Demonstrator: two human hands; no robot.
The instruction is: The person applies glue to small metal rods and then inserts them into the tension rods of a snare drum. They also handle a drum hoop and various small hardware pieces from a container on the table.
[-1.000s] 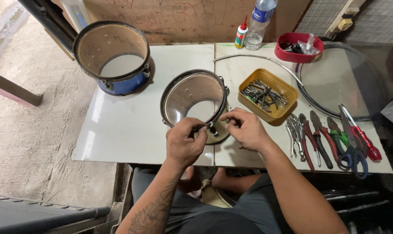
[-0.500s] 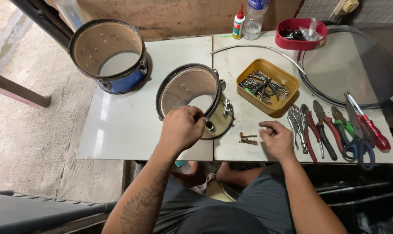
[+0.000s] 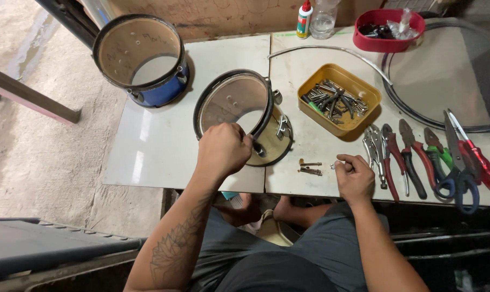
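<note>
— What am I looking at on the left side?

— I'm watching the left hand (image 3: 223,148) closing over the near rim of the cream drum shell (image 3: 245,116), which is standing open end up near the middle of the tabletop (image 3: 147,140). The fingers are curling tight around the rim, and I judge they are steadying the shell so it is not sliding or turning. Something small and dark is poking out beside them; I cannot tell what it is.

— And the other hand?

— The right hand (image 3: 355,178) is resting on the tabletop's near edge, well apart from the shell. Its fingers are folding loosely with the tips drawn together, maybe pinching a small piece, though I cannot tell for sure. The loose screws (image 3: 309,166) are lying just beside it, between that hand and the shell, within easy reach.

— Why is everything spreading out to the right?

— It is reading as a working layout to me. The yellow tray (image 3: 364,92) is keeping the long bolts from rolling off, and the row of pliers (image 3: 412,157) is lying handles toward the person, with the scissors (image 3: 461,178) at the far end.

— Anything further back?

— The blue drum shell (image 3: 158,89) is sitting apart at the far left corner, out of the way. A red tub (image 3: 364,38), a glue bottle (image 3: 304,19) and a thin metal hoop (image 3: 331,50) are lying along the far side.
</note>
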